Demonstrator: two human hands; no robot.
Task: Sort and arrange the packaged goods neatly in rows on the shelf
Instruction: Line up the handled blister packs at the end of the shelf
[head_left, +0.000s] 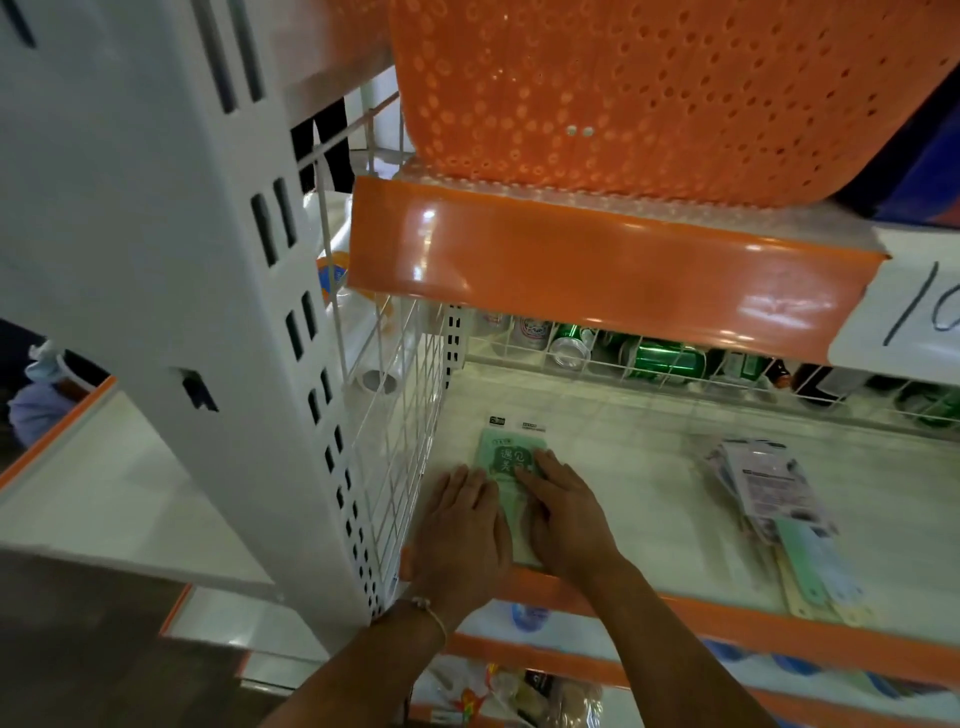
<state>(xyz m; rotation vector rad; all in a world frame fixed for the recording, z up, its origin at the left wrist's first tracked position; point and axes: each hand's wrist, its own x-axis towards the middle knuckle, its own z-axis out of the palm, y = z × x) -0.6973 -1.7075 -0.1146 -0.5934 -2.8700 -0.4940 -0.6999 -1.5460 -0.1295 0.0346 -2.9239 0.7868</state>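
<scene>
Both hands were down on the shelf (623, 467), working the far left corner beside the white wire side panel (400, 415). The left hand (460, 530) lay flat, fingers straight and together, at the left edge of a green packet (506, 462). The right hand (563, 512) lay on top of that packet, fingers straight and pressing it down. Neither hand pinched anything; both were spread flat.

The packet itself sat lengthways at the shelf's left end, near the front orange lip (727, 618), with its printed header pointing to the back.

The step in hand looked like squaring up the first packet, setting the start of a row against the left side.

Well apart to the right, a loose heap of packets (769, 483) lay askew, with a few paler green and yellow ones (810, 571) trailing toward the front lip. That heap looked like the work still to do.

The next move probably called for lifting one hand away, reaching right to the heap, and bringing a matching packet alongside the first, edges parallel. Slippery wrappers could slide, so a flat press seemed wise.
</scene>
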